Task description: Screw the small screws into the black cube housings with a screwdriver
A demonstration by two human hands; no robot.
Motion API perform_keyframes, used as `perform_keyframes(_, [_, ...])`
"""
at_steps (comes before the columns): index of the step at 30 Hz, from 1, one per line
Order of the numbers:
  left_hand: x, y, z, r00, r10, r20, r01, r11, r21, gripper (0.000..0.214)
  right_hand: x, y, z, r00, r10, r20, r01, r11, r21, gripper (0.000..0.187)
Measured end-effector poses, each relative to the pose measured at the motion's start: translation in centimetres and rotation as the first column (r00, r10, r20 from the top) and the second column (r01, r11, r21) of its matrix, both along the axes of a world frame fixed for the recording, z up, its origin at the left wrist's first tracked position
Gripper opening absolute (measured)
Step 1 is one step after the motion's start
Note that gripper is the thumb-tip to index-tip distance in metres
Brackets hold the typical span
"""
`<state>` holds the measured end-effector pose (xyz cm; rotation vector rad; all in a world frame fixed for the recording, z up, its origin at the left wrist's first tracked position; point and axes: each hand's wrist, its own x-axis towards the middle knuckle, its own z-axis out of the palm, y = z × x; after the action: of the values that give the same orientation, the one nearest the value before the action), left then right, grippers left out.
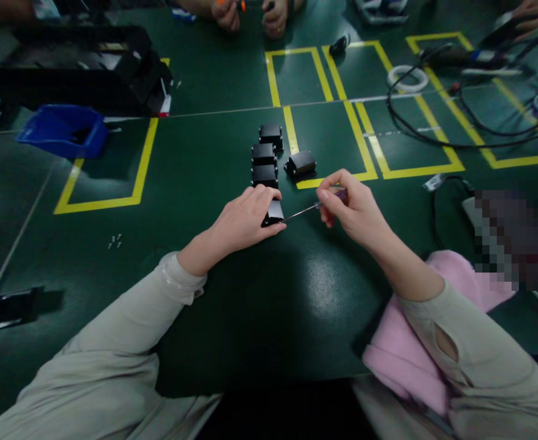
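Note:
My left hand (253,214) is closed round a small black box (275,211), pressing it to the green table with fingers at its far side and thumb at the near side. In my right hand (349,201) is a screwdriver (305,211), its shaft slanting left and its tip at the right end of that box. Just beyond, several like black boxes stand in a column, among them a near one (264,175) and the farthest one (271,134). Another black box (301,164) lies to their right, by the yellow tape.
Loose screws (114,241) lie at left, below a blue bin (65,131) and a long black housing (81,73). A pink cloth (401,354) lies under my right forearm. Black cable (411,131) and a white ring (407,79) are at far right. Another person's hands (273,17) are opposite.

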<state>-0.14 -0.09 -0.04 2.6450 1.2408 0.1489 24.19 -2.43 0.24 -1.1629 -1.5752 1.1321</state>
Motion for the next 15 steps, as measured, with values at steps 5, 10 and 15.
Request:
perform_keyframes(5, [0.03, 0.0, 0.0, 1.0, 0.002, -0.001, -0.002, 1.0, -0.001, 0.05, 0.01, -0.12, 0.12, 1.0, 0.023, 0.013, -0.023, 1.0, 0.02, 0.011])
perform_keyframes(10, [0.01, -0.03, 0.01, 1.0, -0.004, 0.002, 0.004, 1.0, 0.008, 0.05, 0.16, -0.12, 0.25, 0.999, 0.026, 0.039, -0.027, 0.999, 0.038, 0.012])
perform_keyframes(15, [-0.01, -0.03, 0.02, 1.0, -0.009, -0.003, 0.009, 1.0, 0.015, 0.05, 0.22, -0.13, 0.33, 0.998, 0.043, 0.046, -0.045, 0.998, 0.046, 0.014])
